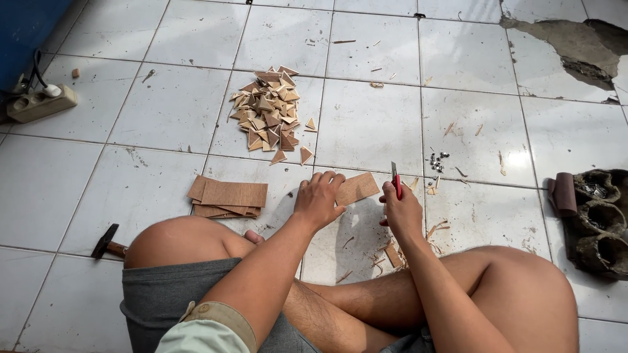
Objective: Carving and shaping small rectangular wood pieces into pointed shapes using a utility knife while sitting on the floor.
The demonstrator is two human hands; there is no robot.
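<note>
With a big pile of cut triangles [269,108] far off and a stack of uncut sheets [226,197] left, the left hand [318,199] pressed flat on a wood strip [356,188] while the right hand [402,212] gripped a red cutter [396,181].

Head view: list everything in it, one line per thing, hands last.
wooden triangles: one pile, tan and brown, floor ahead
wooden rectangles: small stack, brown, by left knee
wooden piece: one, brown, under left hand's fingers
cutter: one, red, in right hand
hammer: one, dark head, left of left knee
power strip: one, beige, far left
metal bits: small cluster, silver, floor right
egg tray: one, dark grey, right edge
left hand: pressing the wooden piece
right hand: gripping the cutter
</note>
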